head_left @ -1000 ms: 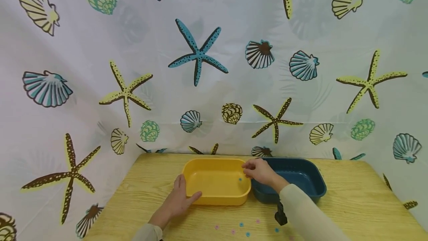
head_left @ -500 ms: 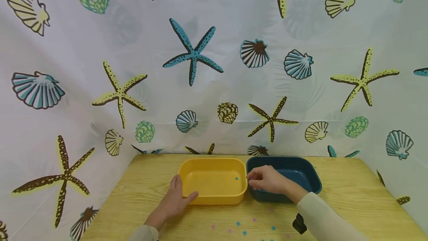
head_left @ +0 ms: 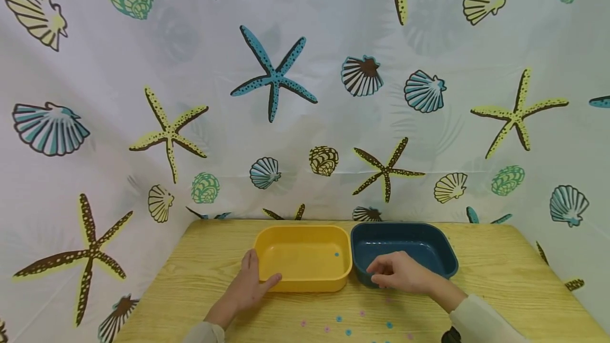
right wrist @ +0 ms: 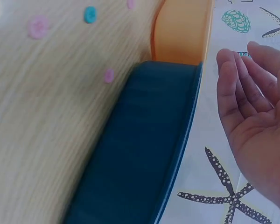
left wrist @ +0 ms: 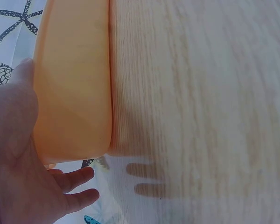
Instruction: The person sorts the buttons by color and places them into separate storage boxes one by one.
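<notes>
A yellow plastic tub (head_left: 310, 285) stands on the wooden table, with a small blue button-like piece (head_left: 337, 254) inside near its right wall. My left hand (head_left: 245, 287) rests at its front left corner, thumb along the front rim and straight fingers by the left side. In the left wrist view, two fingertips (left wrist: 81, 198) extend past the tub's end. My right hand (head_left: 402, 273) hovers over the front rim of a dark blue tub (head_left: 429, 250). Its fingers are loosely bent, with nothing visible between them in the right wrist view.
Several small pink and blue pieces, like the blue one (head_left: 389, 325) and the pink one (right wrist: 108, 76), lie scattered on the table (head_left: 205, 247) before the tubs. Both tubs stand side by side. A seashell-patterned curtain (head_left: 295, 136) hangs behind the table and along its sides.
My right hand has moved from over the yellow tub's right rim, rightward and toward me, to the blue tub's front rim. My left hand keeps its place at the yellow tub.
</notes>
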A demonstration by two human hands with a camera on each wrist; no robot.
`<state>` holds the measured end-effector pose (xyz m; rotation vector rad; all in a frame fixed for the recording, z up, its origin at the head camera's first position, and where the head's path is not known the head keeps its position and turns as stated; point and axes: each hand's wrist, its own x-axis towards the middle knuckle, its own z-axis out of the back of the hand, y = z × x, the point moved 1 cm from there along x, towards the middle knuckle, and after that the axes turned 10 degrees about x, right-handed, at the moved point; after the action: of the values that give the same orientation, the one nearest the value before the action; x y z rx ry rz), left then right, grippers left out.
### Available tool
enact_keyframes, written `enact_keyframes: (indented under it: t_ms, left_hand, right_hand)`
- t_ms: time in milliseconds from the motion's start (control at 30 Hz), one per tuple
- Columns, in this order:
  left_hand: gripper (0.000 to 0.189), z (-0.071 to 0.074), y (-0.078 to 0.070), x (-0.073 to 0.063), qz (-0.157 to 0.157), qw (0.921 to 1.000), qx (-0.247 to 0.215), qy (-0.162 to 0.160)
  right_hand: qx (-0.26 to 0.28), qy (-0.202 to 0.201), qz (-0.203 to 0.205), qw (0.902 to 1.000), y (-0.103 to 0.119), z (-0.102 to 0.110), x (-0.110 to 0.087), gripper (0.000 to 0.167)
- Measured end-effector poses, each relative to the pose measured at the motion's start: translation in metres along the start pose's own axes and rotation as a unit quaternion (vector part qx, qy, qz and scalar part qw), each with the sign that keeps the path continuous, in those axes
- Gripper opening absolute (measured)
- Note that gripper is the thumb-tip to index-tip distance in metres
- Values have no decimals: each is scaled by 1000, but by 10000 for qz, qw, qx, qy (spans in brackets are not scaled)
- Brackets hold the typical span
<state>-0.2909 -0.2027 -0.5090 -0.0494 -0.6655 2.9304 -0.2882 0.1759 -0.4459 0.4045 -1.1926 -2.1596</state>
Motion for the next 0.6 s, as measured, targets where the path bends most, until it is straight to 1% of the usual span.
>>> enact_keyframes:
  t_ms: [100,333,467,600]
  left_hand:
    - [110,0,1,0,-19,10000,-36,-5]
    - [111,-2,3,0,-2,10000,-18,8]
    - [111,-2,2,0,-49,10000,15,0]
    - [111,-1,1,0,-79,10000,-3,8]
  right_hand:
    - [-23,40,44,10000,-3,-1,-7,19]
    - [338,237,34,9991,-14,-5,-21,18]
    - [376,290,-5,9989,-19,-8,-26,16]
    - [459,415,-3,9981,-25,-9,-31,18]
